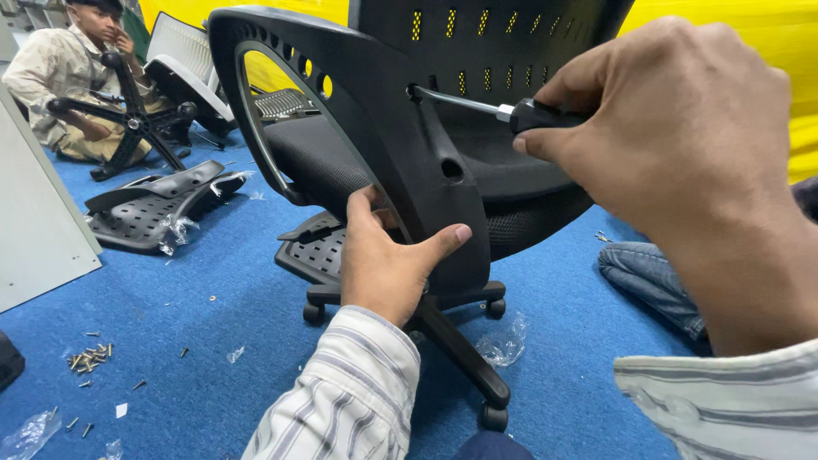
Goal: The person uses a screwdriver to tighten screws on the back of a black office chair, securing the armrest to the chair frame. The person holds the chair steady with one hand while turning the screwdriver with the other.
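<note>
A black office chair stands on the blue carpet in front of me, with a black plastic armrest curving over its mesh seat. My left hand grips the lower part of the armrest bracket, thumb on the outer face. My right hand is closed around the black handle of a screwdriver. Its metal shaft points left and its tip sits in a hole in the armrest bracket. The chair's wheeled base shows below my left wrist.
Loose screws lie on the carpet at the lower left. Black chair parts lie at the left, and another person sits on the floor holding a chair base. A grey panel leans at the far left. Plastic wrappers are scattered around.
</note>
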